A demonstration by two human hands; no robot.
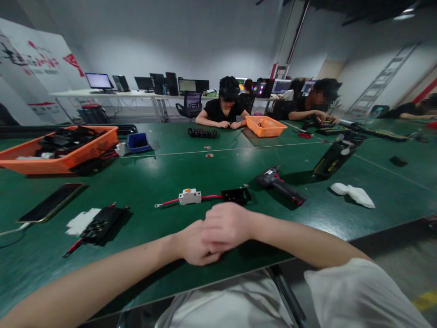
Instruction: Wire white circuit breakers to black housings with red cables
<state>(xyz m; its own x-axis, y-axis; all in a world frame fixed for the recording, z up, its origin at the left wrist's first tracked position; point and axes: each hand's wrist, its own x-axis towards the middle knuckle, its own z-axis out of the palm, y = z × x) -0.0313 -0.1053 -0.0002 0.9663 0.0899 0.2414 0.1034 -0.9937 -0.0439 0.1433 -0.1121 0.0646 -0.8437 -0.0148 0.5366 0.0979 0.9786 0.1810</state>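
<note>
My left hand [194,244] rests near the table's front edge with its fingers curled. Across it lies my right hand [228,223], its fingers folded over the left. No object shows in either hand, though the palms are hidden. Just beyond them is a white circuit breaker [190,196] with red leads, one ending in a metal lug [157,206], the other running to a black plastic housing [236,196]. A cordless drill [280,185] lies to the right. At the left sits another black housing [104,224] with a short red lead, next to white material [81,222].
A phone [53,202] with a cable lies far left. Behind it are an orange basket [64,159] of black parts and a blue bin [138,142]. A black bottle [332,159] and crumpled tissue [355,195] are right. Co-workers sit across the green table [164,171].
</note>
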